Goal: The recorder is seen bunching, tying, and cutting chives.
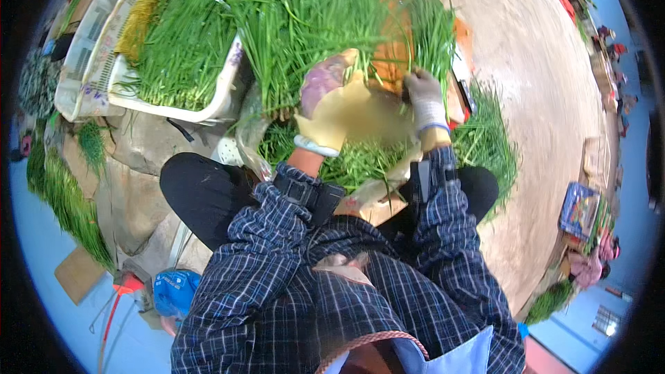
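Observation:
A large heap of long green leafy stalks (305, 14), like garlic chives, lies in front of me. My left hand (324, 93), in a purple and cream glove, is at the near edge of this heap. Its fingers are partly smeared, so whether they grip anything is unclear. To the right, my right hand (424, 97) wears a greyish-white knit glove, with its fingers curled closed on thin green stalks beside an orange surface (392, 62). Short green trimmings (364, 165) lie below and between my hands.
On the left a white plastic crate (225, 90) is packed with stalks, next to another white crate (73, 93). More stalks (488, 145) lie by my right knee. A red-handled tool (123, 285) and a blue bag (174, 292) sit at lower left. Other people work along the far right.

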Available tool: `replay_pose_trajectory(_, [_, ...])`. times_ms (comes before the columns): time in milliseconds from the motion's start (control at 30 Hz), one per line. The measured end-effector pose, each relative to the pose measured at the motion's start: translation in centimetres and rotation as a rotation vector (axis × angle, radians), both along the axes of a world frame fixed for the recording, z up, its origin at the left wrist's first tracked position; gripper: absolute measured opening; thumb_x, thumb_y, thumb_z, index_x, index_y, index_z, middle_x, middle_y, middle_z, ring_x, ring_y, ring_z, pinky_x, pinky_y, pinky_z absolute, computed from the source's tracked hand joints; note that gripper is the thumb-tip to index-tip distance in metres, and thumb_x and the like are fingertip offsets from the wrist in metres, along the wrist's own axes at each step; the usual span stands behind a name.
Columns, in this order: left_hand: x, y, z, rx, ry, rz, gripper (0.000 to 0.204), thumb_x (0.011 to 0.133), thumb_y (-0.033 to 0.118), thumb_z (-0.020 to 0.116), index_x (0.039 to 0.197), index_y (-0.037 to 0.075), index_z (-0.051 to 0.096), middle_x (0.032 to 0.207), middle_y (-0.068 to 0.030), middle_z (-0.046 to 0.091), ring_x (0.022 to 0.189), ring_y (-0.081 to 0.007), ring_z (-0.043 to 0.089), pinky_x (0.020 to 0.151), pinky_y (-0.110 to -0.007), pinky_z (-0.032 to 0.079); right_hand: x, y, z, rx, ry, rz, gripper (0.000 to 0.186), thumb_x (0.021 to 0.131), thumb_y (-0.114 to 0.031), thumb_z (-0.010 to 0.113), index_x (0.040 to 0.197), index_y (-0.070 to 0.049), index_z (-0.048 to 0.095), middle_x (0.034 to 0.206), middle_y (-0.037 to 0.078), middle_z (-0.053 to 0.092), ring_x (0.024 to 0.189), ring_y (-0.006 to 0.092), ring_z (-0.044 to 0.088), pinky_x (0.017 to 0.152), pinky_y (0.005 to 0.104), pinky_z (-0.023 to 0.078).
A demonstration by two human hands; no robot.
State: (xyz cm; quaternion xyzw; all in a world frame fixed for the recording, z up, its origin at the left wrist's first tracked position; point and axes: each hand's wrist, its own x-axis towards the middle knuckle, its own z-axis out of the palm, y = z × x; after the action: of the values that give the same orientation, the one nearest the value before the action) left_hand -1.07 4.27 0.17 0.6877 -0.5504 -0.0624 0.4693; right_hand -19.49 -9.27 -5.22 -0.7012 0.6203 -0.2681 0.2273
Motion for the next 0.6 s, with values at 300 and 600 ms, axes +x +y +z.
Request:
replay_pose_trajectory(300, [7.2, -1.1, -8.2, 0.603, -0.723, 0.123, 0.017, 0.089, 0.013, 0.049, 0.1, 0.012, 0.061, 0.08, -0.0091, 0.069, 0.063, -0.0229, 0.066, 0.055, -0.038, 0.053, 5.8, 1.3, 6.2, 0.298, 0.407, 0.213, 0.051, 0.084, -0.044, 0.058, 0.127, -0.016, 0.054, 0.114, 0.013, 0.065, 0.101, 0.0315, 0.063, 0.087, 0.0407, 0.048])
replay_pose_trajectory(600, [1.0, -1.5, -3.2, 0.286, -0.269, 0.265, 0.044, 0.083, 0.035, 0.053, 0.113, 0.005, 0.061, 0.103, -0.0127, 0.062, 0.091, -0.0285, 0.06, 0.076, -0.04, 0.048, 20.8, -0.8, 13.3, -0.017, 0.518, 0.562, 0.042, 0.086, -0.039, 0.06, 0.122, -0.015, 0.057, 0.108, 0.01, 0.067, 0.099, 0.0287, 0.065, 0.086, 0.0387, 0.051])
